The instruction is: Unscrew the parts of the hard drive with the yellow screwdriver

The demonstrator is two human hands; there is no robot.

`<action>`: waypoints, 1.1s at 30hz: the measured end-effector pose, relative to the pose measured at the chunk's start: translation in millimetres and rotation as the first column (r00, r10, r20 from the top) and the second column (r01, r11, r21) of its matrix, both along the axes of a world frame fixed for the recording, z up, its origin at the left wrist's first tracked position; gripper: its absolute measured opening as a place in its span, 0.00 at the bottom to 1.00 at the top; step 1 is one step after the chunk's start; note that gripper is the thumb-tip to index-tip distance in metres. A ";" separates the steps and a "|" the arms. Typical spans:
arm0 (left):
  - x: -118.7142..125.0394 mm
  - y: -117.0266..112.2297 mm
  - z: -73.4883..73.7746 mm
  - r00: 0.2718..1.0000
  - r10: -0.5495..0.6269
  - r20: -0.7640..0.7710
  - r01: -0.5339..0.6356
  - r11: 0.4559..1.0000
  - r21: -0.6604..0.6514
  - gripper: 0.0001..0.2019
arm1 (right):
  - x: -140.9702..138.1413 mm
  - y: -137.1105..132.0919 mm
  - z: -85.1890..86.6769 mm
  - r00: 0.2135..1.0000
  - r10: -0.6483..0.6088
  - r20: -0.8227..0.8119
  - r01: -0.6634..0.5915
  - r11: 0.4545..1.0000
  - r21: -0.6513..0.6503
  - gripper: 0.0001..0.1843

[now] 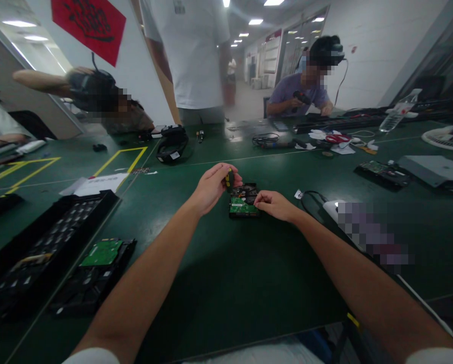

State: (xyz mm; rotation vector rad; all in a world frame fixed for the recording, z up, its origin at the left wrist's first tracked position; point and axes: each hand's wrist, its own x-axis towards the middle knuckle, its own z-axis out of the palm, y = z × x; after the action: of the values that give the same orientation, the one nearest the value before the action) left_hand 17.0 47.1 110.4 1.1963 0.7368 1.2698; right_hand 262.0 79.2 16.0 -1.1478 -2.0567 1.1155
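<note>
A hard drive (243, 203) with a green circuit board facing up lies on the green table mat (226, 273) straight ahead of me. My left hand (213, 186) is closed around a yellow-and-black screwdriver (229, 178), held upright over the drive's far end. My right hand (272, 204) rests against the drive's right edge, its fingers pinched together on that edge.
A black tray (40, 242) and another drive with a green board (101, 253) sit at my left. A cable (312, 199) lies at the right. Other people sit and stand across the table, among headsets, tools, boards and a water bottle (399, 111).
</note>
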 end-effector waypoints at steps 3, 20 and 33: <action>-0.5 1.0 -2.0 1.000 -0.007 0.006 0.007 1.000 0.010 0.10 | 0.8 0.8 -0.8 1.000 0.015 -0.003 -0.015 1.000 -0.013 0.08; -3.6 2.9 -2.9 0.998 -0.054 0.033 0.054 0.999 0.006 0.09 | -0.5 -2.6 5.2 0.996 0.054 -0.072 -0.059 0.997 -0.058 0.09; -3.6 -1.0 2.9 0.997 -0.073 0.011 0.074 0.997 -0.008 0.09 | -0.4 -4.4 7.5 0.997 0.049 -0.062 -0.054 0.996 -0.075 0.09</action>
State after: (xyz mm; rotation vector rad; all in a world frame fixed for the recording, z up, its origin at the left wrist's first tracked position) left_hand 13.4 46.1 113.4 1.1989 0.6840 1.2102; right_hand 261.6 74.8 23.5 -1.0900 -2.0234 1.2487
